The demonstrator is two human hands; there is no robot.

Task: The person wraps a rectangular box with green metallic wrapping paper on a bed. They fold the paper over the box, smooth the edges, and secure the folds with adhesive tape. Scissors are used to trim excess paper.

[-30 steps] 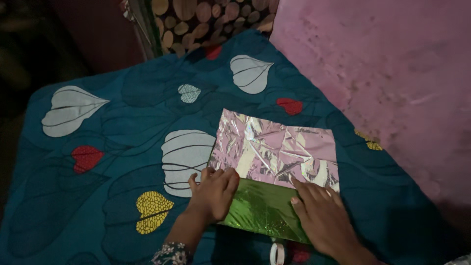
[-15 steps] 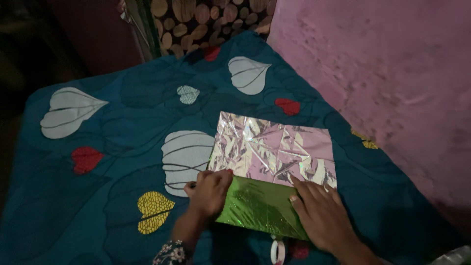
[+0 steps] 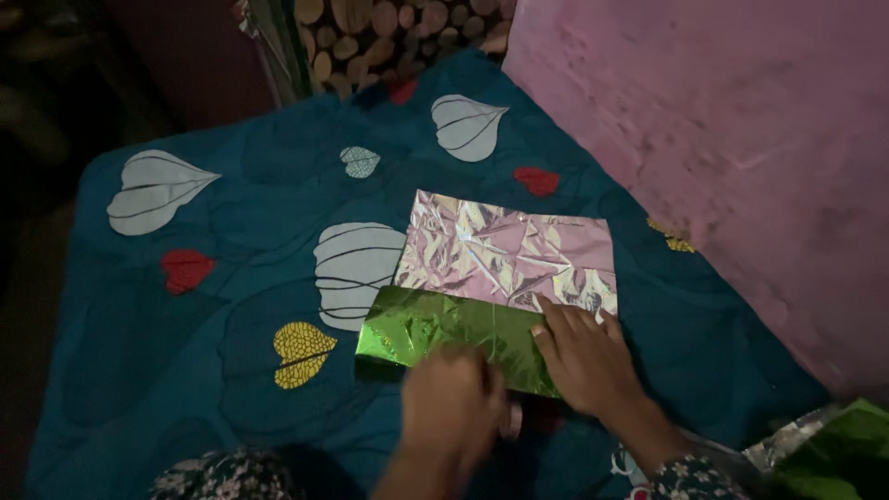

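On the teal bedspread (image 3: 185,370), patterned with white, red and yellow leaf shapes, lies a crinkled foil sheet (image 3: 505,255), silver-pink side up, its near edge turned over into a shiny green flap (image 3: 435,329). Pressing flat on the right end of that flap, the right hand (image 3: 579,356) has its fingers spread open and grips nothing. Just below the green flap, the left hand (image 3: 454,407) is blurred; whether its grip is wide or narrow I cannot tell, nor whether it touches the foil. Beside the bed rises a pink wall (image 3: 722,139). More green and silver foil (image 3: 833,449) shows at the lower right corner.
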